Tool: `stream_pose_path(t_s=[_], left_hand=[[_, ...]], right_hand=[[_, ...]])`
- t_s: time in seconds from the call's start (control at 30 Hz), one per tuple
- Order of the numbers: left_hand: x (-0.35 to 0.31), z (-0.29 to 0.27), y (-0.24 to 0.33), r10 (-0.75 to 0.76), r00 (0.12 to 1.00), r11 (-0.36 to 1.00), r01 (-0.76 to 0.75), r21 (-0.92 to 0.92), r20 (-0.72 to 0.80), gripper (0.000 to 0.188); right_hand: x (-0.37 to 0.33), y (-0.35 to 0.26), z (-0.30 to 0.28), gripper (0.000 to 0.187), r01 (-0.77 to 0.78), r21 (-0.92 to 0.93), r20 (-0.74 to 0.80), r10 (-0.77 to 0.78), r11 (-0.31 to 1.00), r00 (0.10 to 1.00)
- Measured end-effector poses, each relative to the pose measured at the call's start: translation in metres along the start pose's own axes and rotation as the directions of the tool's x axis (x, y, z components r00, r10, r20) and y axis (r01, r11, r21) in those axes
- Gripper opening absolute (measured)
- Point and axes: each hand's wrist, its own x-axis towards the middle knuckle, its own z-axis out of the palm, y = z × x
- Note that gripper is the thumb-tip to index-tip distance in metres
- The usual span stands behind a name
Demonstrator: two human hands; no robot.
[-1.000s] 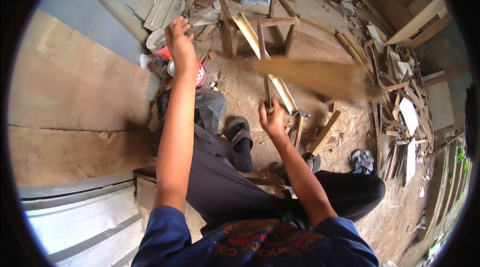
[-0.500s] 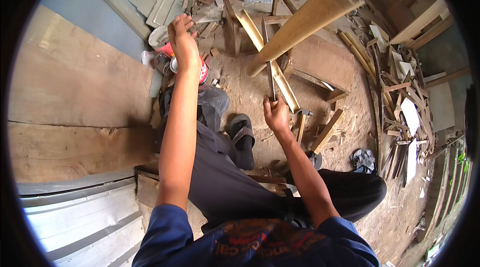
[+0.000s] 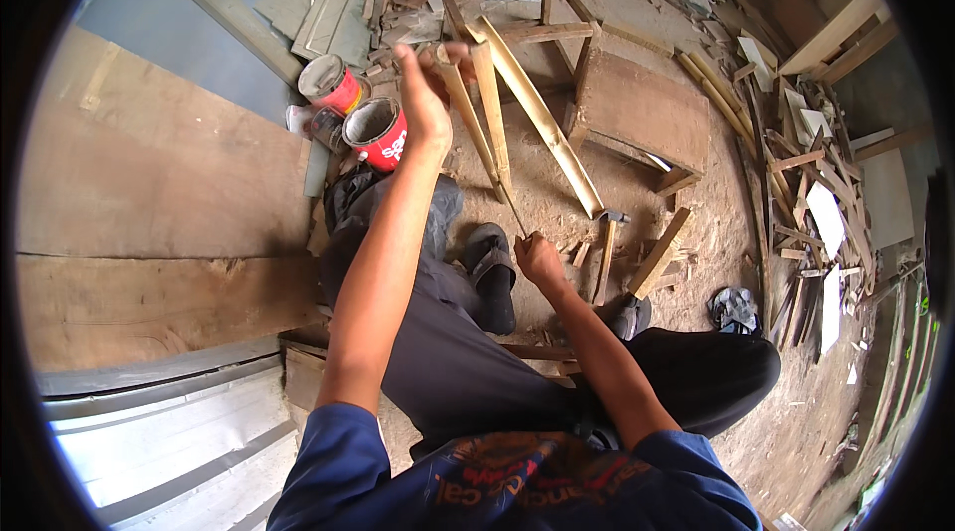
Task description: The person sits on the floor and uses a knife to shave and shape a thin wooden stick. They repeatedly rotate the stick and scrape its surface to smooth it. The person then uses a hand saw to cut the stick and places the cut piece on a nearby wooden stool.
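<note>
My right hand (image 3: pixel 540 261) is closed around the handle of a long knife, whose thin blade (image 3: pixel 518 214) runs up to the lower end of a split bamboo piece. Two narrow bamboo lengths (image 3: pixel 487 103) stand tilted there, close together at the bottom and apart at the top. My left hand (image 3: pixel 426 98) is at their upper end, thumb raised away from the fingers. Its fingertips are blurred, and contact with the bamboo is hard to judge. A separate half-round bamboo strip (image 3: pixel 537 113) leans against a wooden frame (image 3: pixel 572 31), just right of these lengths.
Two red paint cans (image 3: pixel 376 133) stand left of the bamboo. A hammer (image 3: pixel 607 243) and a wood block (image 3: pixel 659 255) are by my right foot. Beyond the strip sits a low wooden bench (image 3: pixel 642 113). Scrap wood (image 3: pixel 821 223) is heaped along the right side.
The bamboo has swung from slanting up right to leaning up left, and now shows as two lengths. My left hand has moved right to its top. My right hand has dropped slightly with the knife.
</note>
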Motion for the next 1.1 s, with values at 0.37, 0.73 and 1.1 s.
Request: stream_pose_path(t_s=[0.37, 0.73, 1.1], left_hand=[[-0.016, 0.018, -0.008, 0.064, 0.942, 0.998, -0.051, 0.046, -0.331, 0.069], [-0.007, 0.002, 0.006, 0.123, 0.9, 0.991, -0.136, -0.001, -0.419, 0.072], [-0.007, 0.003, -0.012, 0.477, 0.827, 0.858, -0.366, 0.36, -0.297, 0.063]], right_hand=[[-0.013, -0.009, 0.012, 0.038, -0.082, -0.003, 0.002, 0.082, 0.997, 0.997], [-0.018, 0.015, 0.0, 0.045, -0.402, 0.448, 0.321, 0.276, 0.799, 0.906], [-0.018, 0.052, -0.012, 0.046, -0.063, -0.064, 0.05, 0.067, 0.996, 0.997]])
